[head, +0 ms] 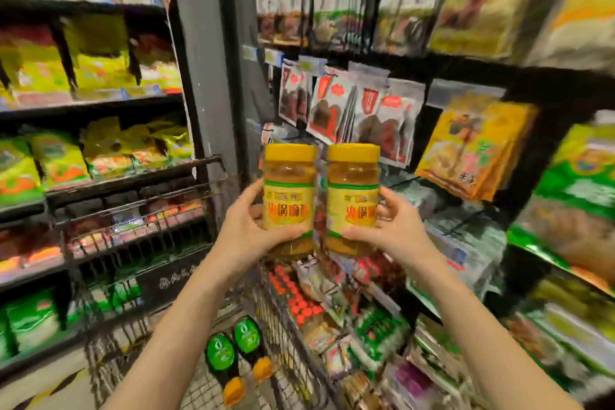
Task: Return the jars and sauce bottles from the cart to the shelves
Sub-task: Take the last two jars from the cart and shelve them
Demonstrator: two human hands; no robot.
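Head view: the person holds two jars up in front of the chest, one in each hand. The left hand [246,226] curls round the lower half of the left jar [289,196], fingers behind the label and thumb across the front near the base. The right hand [392,226] grips the right jar [353,196] the same way. Both jars stand upright, yellow lids on top, with only a narrow gap between them.

Both grips sit low, so most of each jar's weight rides above the fingers. A tilt of the wrist while reaching could let a jar tip out forward. Because the jars are so close inboard of the two grips, bringing the hands together would likely knock them against each other.

Directly beneath the hands lies the wire cart [139,186], and in it, below the left forearm, lie two sauce bottles [233,348] with green labels and orange caps. A dropped jar would probably land on them or on the wire.

Beyond the grips, the shelves [466,66] show hanging packets [359,116] and bags, and no row of matching jars can be made out in this smeared picture. The jars may therefore end up in the wrong spot. With both hands full, neither is free to clear a space or steady the cart.
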